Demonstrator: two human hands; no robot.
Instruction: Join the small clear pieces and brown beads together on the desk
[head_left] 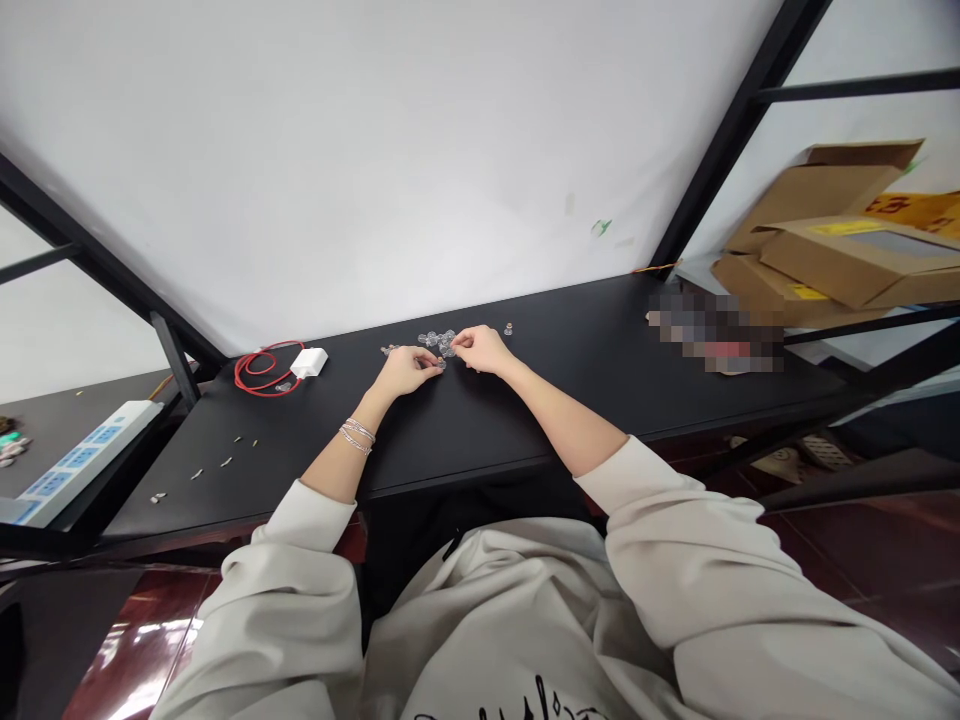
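A small pile of clear, roundish plastic pieces [431,340] lies on the black tabletop near the wall. At the pile's near left side, my left hand [405,372] has its thumb and fingers closed on a small clear piece with a brownish top [441,362]. My right hand [484,350] reaches in from the right, its fingertips pinched together at the edge of the pile. What sits between those fingertips is too small to make out. More small pieces lie partly hidden behind my left hand. One small clear piece with a brownish top [508,328] stands apart, beyond my right hand.
A coiled red cable [255,372] with a white charger [310,362] lies to the left. Several tiny metallic bits [196,474] are scattered at the table's front left. A white power strip [90,462] is farther left. Cardboard boxes [862,265] and a pixelated patch occupy the right end.
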